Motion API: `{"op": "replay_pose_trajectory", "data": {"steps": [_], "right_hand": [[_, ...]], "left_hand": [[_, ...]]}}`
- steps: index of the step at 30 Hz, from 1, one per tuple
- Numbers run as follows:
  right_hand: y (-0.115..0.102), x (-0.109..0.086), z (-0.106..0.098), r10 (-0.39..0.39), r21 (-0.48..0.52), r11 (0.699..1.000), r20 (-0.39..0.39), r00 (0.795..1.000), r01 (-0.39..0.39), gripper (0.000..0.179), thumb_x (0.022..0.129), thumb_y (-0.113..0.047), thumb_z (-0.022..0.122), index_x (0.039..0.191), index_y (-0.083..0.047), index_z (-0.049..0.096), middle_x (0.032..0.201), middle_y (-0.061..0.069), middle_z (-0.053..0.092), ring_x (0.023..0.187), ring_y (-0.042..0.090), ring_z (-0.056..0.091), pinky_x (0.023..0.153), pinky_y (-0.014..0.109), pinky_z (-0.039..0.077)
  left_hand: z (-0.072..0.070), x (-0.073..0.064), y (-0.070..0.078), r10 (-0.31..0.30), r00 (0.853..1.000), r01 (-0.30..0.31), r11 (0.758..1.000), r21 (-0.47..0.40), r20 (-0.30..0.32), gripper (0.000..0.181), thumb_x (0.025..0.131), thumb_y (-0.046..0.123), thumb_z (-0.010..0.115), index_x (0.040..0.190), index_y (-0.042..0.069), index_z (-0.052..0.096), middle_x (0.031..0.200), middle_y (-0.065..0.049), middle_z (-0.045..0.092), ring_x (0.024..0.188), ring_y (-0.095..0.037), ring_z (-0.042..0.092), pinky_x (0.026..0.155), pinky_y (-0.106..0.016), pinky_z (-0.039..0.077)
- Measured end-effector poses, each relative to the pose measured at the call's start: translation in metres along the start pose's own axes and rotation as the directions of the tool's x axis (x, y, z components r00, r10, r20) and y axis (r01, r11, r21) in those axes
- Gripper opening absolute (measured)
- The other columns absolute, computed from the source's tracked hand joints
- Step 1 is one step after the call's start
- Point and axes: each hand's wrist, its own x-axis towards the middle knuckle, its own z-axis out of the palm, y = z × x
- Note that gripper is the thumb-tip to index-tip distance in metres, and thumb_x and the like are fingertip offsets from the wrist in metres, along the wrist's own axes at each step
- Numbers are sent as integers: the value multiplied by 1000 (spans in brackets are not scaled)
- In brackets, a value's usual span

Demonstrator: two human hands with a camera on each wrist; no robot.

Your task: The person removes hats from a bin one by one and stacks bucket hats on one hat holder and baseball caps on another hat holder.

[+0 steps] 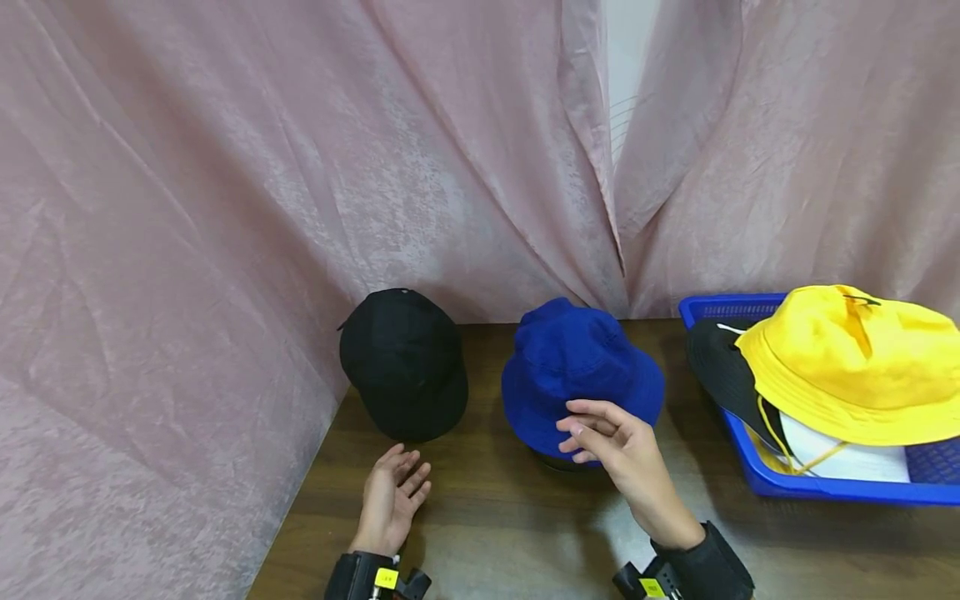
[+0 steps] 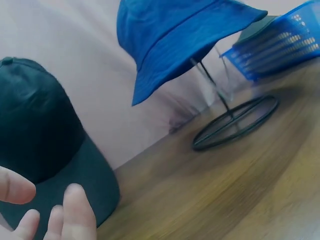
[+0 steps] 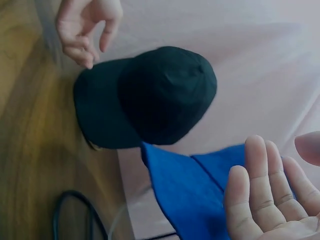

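Noted in basket (image 1: 847,492): yellow hat (image 1: 847,367) over black hat (image 1: 720,367) and white item (image 1: 847,457). Noted outside — blue hat (image 1: 577,354) on stand (image 2: 231,116), cap (image 1: 401,367) further left. Saw left hand (image 1: 392,498) near cap, fingers loosely spread; right hand (image 1: 633,458) before blue hat, fingers loosely bent, thumb apart — cannot tell if touching.

Left grip (image 1: 390,502) and right grip (image 1: 624,454) well apart (fingers (image 3: 258,175) loosely relaxed)

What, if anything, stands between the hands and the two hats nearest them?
Nothing visible. The right hand is right at the front of the blue hat, and the left hand is just in front of the black cap, with no object between. The basket sits off to the right, clear of both.
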Motion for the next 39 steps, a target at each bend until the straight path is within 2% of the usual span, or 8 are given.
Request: {"op": "replay_pose_trajectory", "data": {"steps": [4, 9, 15, 20, 30, 39], "right_hand": [[-7, -2, -9, -14, 10, 1000, -29, 999, 15, 34, 101, -9, 63, 128, 11, 56, 108, 27, 70, 87, 26, 72, 73, 35, 59], [-13, -4, -21, -28, 13, 1000, -59, 998, 29, 35, 101, -7, 63, 128, 12, 56, 108, 25, 71, 86, 25, 72, 74, 35, 59], [-17, -6, -33, -33, 44, 998, -89, 996, 37, 36, 101, -4, 61, 130, 15, 52, 109, 28, 69, 87, 25, 72, 75, 35, 59], [-19, -7, -45, -53, 67, 996, -110, 992, 61, 36, 102, -3, 59, 131, 16, 50, 109, 24, 70, 87, 24, 72, 75, 35, 59], [-15, -16, -73, -117, 211, 967, -131, 984, 143, 27, 104, 4, 50, 130, 7, 58, 107, 19, 72, 87, 23, 72, 75, 33, 59], [-15, -25, -91, -86, 209, 970, -166, 982, 120, 27, 104, 3, 49, 129, 1, 59, 107, 13, 73, 88, 22, 71, 75, 32, 58]], "left_hand": [[6, -6, -6, -36, 998, 37, 999, -9, 44, 48, 105, 18, 47, 146, 5, 27, 105, -1, 62, 84, -15, 63, 70, -27, 50], [13, -11, -14, -64, 990, 68, 997, -28, 122, 34, 105, 20, 48, 135, 9, 36, 98, 0, 63, 78, -13, 62, 67, -24, 50], [23, -16, -24, -103, 977, 104, 995, 1, 185, 38, 106, 23, 48, 138, 6, 37, 97, 1, 62, 76, -12, 61, 67, -24, 50], [33, -21, -31, -138, 963, 133, 990, 38, 233, 43, 106, 24, 48, 141, 4, 34, 98, -1, 60, 75, -12, 60, 66, -25, 49], [58, -24, -47, -187, 944, 163, 981, 106, 272, 38, 102, 22, 52, 134, 4, 43, 94, -2, 61, 72, -13, 59, 64, -26, 50], [73, -30, -58, -200, 933, 171, 978, 119, 298, 38, 99, 22, 56, 131, 4, 47, 92, -3, 62, 71, -14, 61, 63, -26, 50]]}}
